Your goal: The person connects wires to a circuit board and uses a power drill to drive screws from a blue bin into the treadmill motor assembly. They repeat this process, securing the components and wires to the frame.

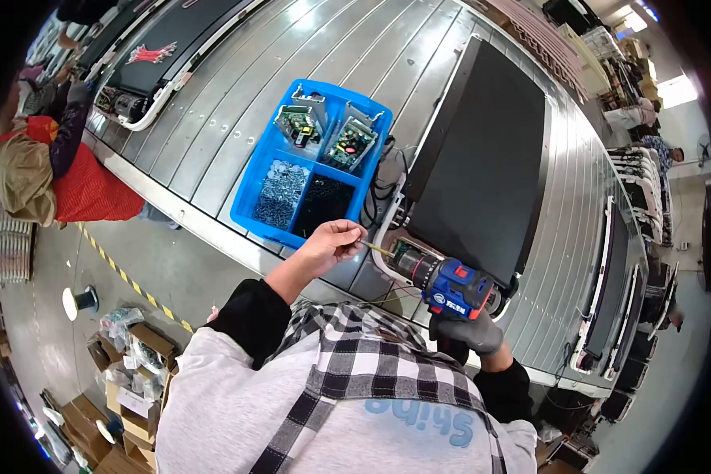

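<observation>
My right hand (472, 333), in a grey glove, is wrapped round the handle of a blue and black cordless drill (457, 288). The drill's long thin bit (378, 248) points left. At the bit's tip, my bare left hand (333, 243) is closed in a pinch; whatever small thing sits between the fingertips is too small to make out. Behind the drill lies a treadmill (482, 150) with a black belt and a white frame, its end compartment partly hidden by the drill. Beyond my left hand stands a blue divided bin (249, 186) holding silver screws (280, 193), black screws (324, 201) and circuit boards (351, 144).
The units rest on a metal slatted conveyor (205, 134). Another treadmill (604, 292) lies to the right. A co-worker in a red apron (95, 178) stands at the left. Cardboard boxes (146, 344) and a cable spool (79, 302) are on the floor at lower left.
</observation>
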Action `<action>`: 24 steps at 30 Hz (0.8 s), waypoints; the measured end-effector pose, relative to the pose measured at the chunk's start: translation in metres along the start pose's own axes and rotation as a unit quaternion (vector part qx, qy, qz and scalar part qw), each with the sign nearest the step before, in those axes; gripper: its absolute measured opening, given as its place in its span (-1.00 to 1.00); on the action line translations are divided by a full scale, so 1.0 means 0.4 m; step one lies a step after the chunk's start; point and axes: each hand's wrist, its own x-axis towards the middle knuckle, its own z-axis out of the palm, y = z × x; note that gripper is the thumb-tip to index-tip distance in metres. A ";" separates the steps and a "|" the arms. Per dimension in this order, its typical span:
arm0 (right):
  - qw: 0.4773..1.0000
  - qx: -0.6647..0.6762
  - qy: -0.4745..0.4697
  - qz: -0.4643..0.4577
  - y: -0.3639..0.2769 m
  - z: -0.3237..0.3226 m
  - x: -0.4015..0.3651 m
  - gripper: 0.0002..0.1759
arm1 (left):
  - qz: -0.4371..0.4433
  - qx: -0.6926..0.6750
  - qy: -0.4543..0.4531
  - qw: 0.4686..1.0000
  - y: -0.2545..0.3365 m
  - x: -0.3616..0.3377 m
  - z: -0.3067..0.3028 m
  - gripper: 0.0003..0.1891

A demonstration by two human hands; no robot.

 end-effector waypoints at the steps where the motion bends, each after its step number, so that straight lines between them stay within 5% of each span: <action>1: 1.000 -0.015 0.007 -0.016 0.015 -0.008 -0.025 -0.42 | -0.006 -0.026 0.003 1.000 -0.024 0.007 0.013 -0.81; 3: 0.995 -0.072 0.037 -0.063 0.033 -0.019 -0.081 -0.44 | 0.002 -0.126 -0.050 0.991 -0.063 0.017 0.032 -0.81; 4: 0.995 0.003 0.060 -0.082 0.011 -0.011 -0.112 -0.48 | 0.004 -0.171 -0.068 0.983 -0.084 0.023 0.043 -0.81; 8: 0.992 -0.001 0.102 -0.069 0.093 -0.045 -0.212 -0.48 | -0.029 -0.160 -0.024 0.986 -0.139 0.025 0.117 -0.83; 11: 0.992 0.053 0.111 -0.041 0.128 -0.054 -0.263 -0.54 | -0.021 -0.175 -0.073 0.982 -0.167 0.042 0.138 -0.85; 14: 0.987 -0.062 0.132 -0.063 0.144 -0.051 -0.283 -0.53 | -0.053 -0.180 -0.102 0.977 -0.185 0.051 0.165 -0.83; 15: 0.958 -0.198 0.134 -0.158 0.161 -0.056 -0.280 -0.53 | -0.064 -0.186 -0.109 0.974 -0.190 0.049 0.177 -0.82; 18: 0.985 -0.063 0.126 -0.104 0.156 -0.058 -0.300 -0.55 | -0.072 -0.156 -0.114 0.979 -0.214 0.056 0.206 -0.82; 24: 0.974 -0.155 0.128 -0.103 0.185 -0.084 -0.313 -0.51 | -0.071 -0.140 -0.100 0.983 -0.241 0.058 0.257 -0.83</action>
